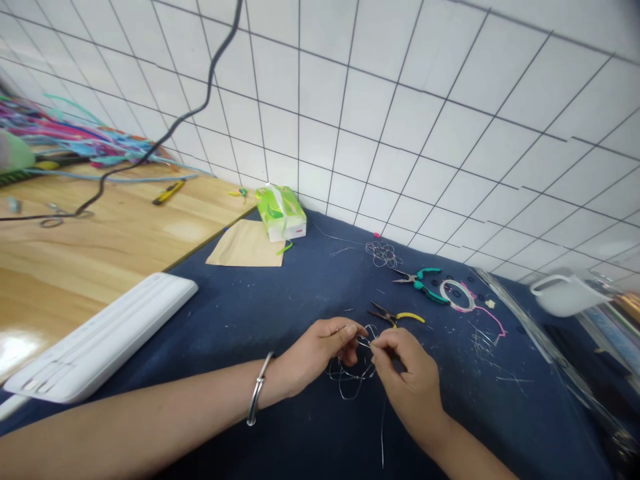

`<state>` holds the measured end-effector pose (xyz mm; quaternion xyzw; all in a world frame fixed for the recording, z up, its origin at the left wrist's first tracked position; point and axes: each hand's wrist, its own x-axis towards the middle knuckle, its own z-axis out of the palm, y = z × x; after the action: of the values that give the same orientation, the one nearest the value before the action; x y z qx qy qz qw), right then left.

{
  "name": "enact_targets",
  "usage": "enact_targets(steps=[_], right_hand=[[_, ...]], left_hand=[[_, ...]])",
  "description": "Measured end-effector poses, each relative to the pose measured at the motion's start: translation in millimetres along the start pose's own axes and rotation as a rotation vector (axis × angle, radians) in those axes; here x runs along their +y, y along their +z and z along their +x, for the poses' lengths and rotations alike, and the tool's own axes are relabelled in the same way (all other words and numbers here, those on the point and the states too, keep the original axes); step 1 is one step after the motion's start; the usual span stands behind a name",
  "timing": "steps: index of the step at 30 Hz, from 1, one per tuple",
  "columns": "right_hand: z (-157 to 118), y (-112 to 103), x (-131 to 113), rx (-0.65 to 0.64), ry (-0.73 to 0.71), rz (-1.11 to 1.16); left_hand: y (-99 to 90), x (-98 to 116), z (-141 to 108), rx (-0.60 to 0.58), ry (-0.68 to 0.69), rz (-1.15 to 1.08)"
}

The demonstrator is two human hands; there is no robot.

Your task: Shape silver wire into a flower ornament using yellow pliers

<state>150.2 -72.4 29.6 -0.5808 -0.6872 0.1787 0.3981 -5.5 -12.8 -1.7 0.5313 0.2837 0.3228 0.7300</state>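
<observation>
Between my two hands is a looped shape of thin silvery wire (350,377), its loops hanging under the fingers. My left hand (325,347), with a silver bangle on the wrist, pinches the wire at its upper left. Thumb and fingertips of my right hand (407,373) are pressed together on the wire at the right, close to the left fingertips. A loose wire end hangs down below my right hand. Just beyond the hands lie pliers with yellow handles (410,317), partly hidden. Farther back are long-nosed pliers with teal handles (430,293).
Near the wall lie another looped wire shape (383,254), a tissue pack (281,212) and brown paper (245,245). A wire coil (457,295) and wire scraps (483,343) are at right. A white power strip (105,337) sits left; a black cable (200,110) hangs across the upper left.
</observation>
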Motion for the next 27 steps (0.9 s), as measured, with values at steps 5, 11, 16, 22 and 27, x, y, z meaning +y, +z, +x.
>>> enact_targets(steps=[5,11,16,22,27], right_hand=[[1.0,2.2,2.8,0.008,-0.076,-0.039],[2.1,3.0,2.4,0.009,-0.085,-0.049],[2.2,4.9,4.4,0.034,-0.044,-0.047],[1.3,4.6,3.5,0.058,-0.051,-0.031],[0.7,4.6,2.5,0.050,-0.015,-0.018]], left_hand=[[0.4,1.1,-1.3,0.018,-0.001,0.043],[2.7,1.1,-2.4,0.013,0.009,0.042],[2.7,1.0,-2.6,0.012,-0.010,0.017],[1.7,-1.5,-1.4,-0.005,-0.035,-0.041],[1.9,-0.9,-0.4,-0.020,-0.053,-0.067]])
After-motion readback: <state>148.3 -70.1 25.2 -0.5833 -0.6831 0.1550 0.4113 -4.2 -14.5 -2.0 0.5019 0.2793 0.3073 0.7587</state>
